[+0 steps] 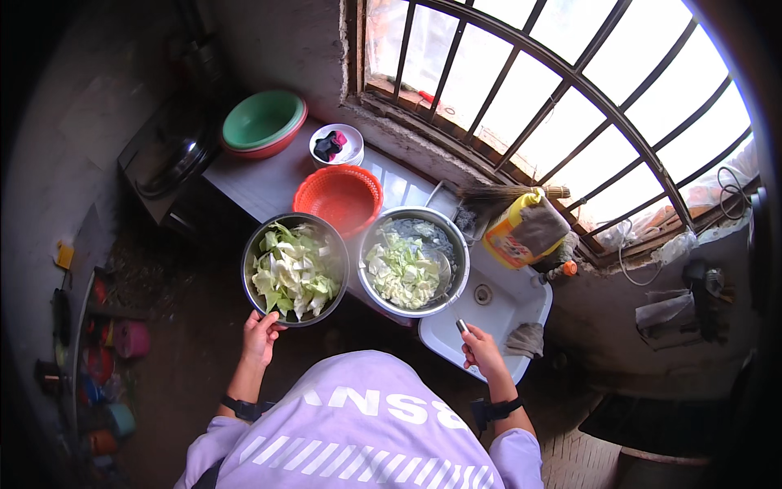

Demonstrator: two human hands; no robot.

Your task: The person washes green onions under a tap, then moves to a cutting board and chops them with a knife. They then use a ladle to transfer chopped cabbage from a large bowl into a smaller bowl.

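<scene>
My left hand (259, 336) grips the near rim of a metal bowl (339, 255) full of torn cabbage leaves (295, 273). To its right, a metal basin (463, 269) holds water with pale chopped cabbage (401, 273) in it. My right hand (484, 352) is closed around the handle end of a long-handled ladle (442, 275). The ladle's round head rests inside the basin, partly among the leaves; whether it has holes, I cannot tell. The two vessels stand side by side, nearly touching.
An orange colander (340, 189) lies behind both vessels, near stacked green and red basins (262, 121) and white bowls (347, 147). A white sink (495, 303) with a grey cloth (525, 340) lies at right, below a yellow container (515, 231). A barred window rises behind.
</scene>
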